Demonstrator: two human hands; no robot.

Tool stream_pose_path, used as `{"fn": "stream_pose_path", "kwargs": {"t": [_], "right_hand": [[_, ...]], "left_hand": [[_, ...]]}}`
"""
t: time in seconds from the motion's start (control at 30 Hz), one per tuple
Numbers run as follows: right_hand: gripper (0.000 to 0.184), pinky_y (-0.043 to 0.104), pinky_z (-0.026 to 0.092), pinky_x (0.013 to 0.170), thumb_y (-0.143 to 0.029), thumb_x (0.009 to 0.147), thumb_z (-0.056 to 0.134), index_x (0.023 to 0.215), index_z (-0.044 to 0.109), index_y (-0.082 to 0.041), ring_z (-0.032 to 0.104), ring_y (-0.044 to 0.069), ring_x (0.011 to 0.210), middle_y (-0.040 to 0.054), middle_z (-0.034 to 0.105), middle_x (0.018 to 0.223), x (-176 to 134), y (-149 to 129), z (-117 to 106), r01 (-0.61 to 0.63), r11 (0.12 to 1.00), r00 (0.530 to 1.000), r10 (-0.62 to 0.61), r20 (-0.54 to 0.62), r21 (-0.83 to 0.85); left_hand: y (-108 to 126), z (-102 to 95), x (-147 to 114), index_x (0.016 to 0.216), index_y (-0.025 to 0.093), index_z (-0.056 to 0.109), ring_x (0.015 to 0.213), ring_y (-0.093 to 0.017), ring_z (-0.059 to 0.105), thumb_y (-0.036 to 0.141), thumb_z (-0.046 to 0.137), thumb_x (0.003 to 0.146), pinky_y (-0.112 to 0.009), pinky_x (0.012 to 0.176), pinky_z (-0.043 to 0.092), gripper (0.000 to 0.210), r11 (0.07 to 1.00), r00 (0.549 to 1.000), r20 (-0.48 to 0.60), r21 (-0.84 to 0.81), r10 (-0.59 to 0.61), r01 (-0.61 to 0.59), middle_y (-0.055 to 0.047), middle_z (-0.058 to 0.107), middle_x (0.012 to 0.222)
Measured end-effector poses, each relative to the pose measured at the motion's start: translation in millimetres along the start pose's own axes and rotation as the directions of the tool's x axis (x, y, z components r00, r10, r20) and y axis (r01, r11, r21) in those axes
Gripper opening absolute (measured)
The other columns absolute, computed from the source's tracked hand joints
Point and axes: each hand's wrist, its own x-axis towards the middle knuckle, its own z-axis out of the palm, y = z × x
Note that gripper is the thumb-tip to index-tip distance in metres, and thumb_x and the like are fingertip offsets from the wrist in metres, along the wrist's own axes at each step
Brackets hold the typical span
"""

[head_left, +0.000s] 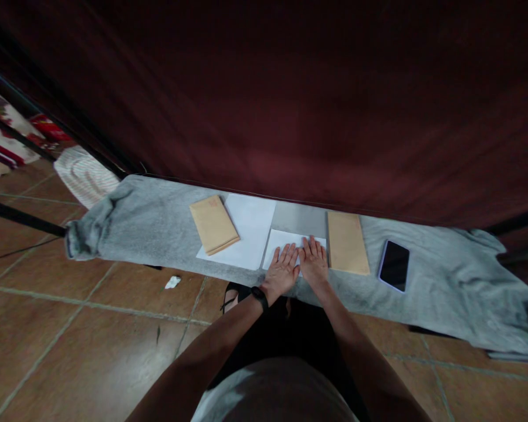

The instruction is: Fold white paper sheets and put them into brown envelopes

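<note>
Both hands lie flat, side by side, on a white sheet of paper that looks folded. My left hand, with a black band on its wrist, has its fingers stretched out over the paper's middle. Beside it my right hand presses on the paper's right part, fingers extended, the thumbs close together. Just right of the paper is a brown envelope. On the left, more brown envelopes lie stacked on larger white sheets. The hands cover much of the folded paper.
A grey cloth covers the narrow bench. A phone with a light purple edge lies at the right. A dark red panel rises behind the bench. On the tiled floor lies a white scrap.
</note>
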Motion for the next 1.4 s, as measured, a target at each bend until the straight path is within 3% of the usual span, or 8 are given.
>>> {"fn": "stream_pose_path", "kwargs": {"t": [0.2,0.33,0.53,0.7,0.87,1.07,1.27,1.4], "right_hand": [[0.053,0.054,0.025,0.119,-0.03,0.104,0.029,0.153,0.04,-0.011,0.028,0.03,0.15,0.0179,0.029,0.163,4.3,-3.3,-1.9,-0.024,1.0,1.0,0.024,-0.017,0.0],[0.051,0.051,0.025,0.12,-0.03,0.105,0.032,0.152,0.043,-0.012,0.03,0.029,0.15,0.0163,0.034,0.161,-23.2,-4.0,-7.9,0.096,0.995,0.995,-0.096,0.001,-0.024],[0.057,0.046,0.029,0.12,-0.036,0.105,0.037,0.155,0.034,-0.01,0.035,0.027,0.147,0.0176,0.036,0.16,-78.2,11.2,-12.9,0.171,0.984,0.982,-0.175,-0.07,-0.055],[0.064,0.047,0.032,0.118,-0.043,0.105,0.036,0.157,0.029,-0.007,0.036,0.028,0.147,0.0189,0.039,0.158,-101.6,23.1,-14.2,0.16,0.985,0.981,-0.166,-0.102,-0.065],[0.062,0.047,0.034,0.118,-0.044,0.105,0.037,0.155,0.033,-0.008,0.04,0.029,0.144,0.0183,0.042,0.157,-111.9,31.2,-17.7,0.143,0.988,0.98,-0.15,-0.128,-0.062],[0.049,0.045,0.038,0.114,-0.034,0.103,0.044,0.143,0.051,-0.008,0.051,0.029,0.135,0.0184,0.054,0.147,-98.0,37.1,-34.1,0.185,0.978,0.981,-0.19,-0.045,-0.099],[0.035,0.039,0.051,0.099,-0.017,0.096,0.05,0.129,0.061,-0.011,0.065,0.027,0.116,0.0185,0.059,0.141,-65.6,40.1,-59.5,0.371,0.91,0.921,-0.335,0.201,-0.183],[0.042,0.037,0.052,0.094,-0.001,0.089,0.047,0.127,0.061,-0.015,0.067,0.024,0.11,0.0155,0.061,0.138,-58.9,42.9,-67.5,0.427,0.882,0.894,-0.38,0.237,-0.2]], "left_hand": [[-4.5,3.9,-1.0,0.158,0.014,0.027,0.154,-0.025,0.02,0.033,0.032,0.1,-0.054,0.126,0.015,0.061,1.0,0.999,-0.043,-0.006,0.011,-0.011,-0.011,0.032,0.163],[-6.7,2.0,-1.5,0.157,0.015,0.029,0.154,-0.024,0.02,0.031,0.033,0.101,-0.051,0.126,0.016,0.059,1.0,0.999,-0.045,-0.014,0.02,-0.021,-0.01,0.031,0.163],[-5.1,-3.9,-2.6,0.157,0.013,0.029,0.153,-0.024,0.022,0.036,0.032,0.103,-0.05,0.125,0.019,0.058,1.0,0.998,-0.061,-0.017,0.01,-0.011,-0.012,0.03,0.163],[-4.6,-2.6,-10.9,0.158,0.009,0.022,0.152,-0.026,0.025,0.042,0.031,0.104,-0.049,0.123,0.026,0.065,0.999,0.992,-0.121,-0.015,-0.036,0.034,-0.017,0.033,0.161],[-5.9,-1.9,-37.9,0.159,0.008,0.02,0.15,-0.028,0.03,0.04,0.033,0.104,-0.05,0.12,0.032,0.065,0.998,0.985,-0.163,0.019,-0.059,0.063,-0.019,0.036,0.159],[-9.3,-16.3,-61.0,0.149,0.003,0.038,0.148,-0.031,0.034,0.031,0.039,0.102,-0.047,0.119,0.035,0.055,0.99,0.998,-0.045,0.138,-0.033,0.039,-0.024,0.041,0.155],[-17.4,-30.7,-44.9,0.139,0.012,0.054,0.138,-0.031,0.05,0.004,0.041,0.092,-0.048,0.108,0.047,0.049,0.977,0.988,0.153,0.21,0.01,-0.042,-0.022,0.053,0.146],[-18.5,-35.9,-39.6,0.137,0.011,0.055,0.136,-0.031,0.053,-0.004,0.039,0.088,-0.047,0.106,0.049,0.054,0.978,0.981,0.19,0.196,0.037,-0.075,-0.025,0.053,0.145]]}}
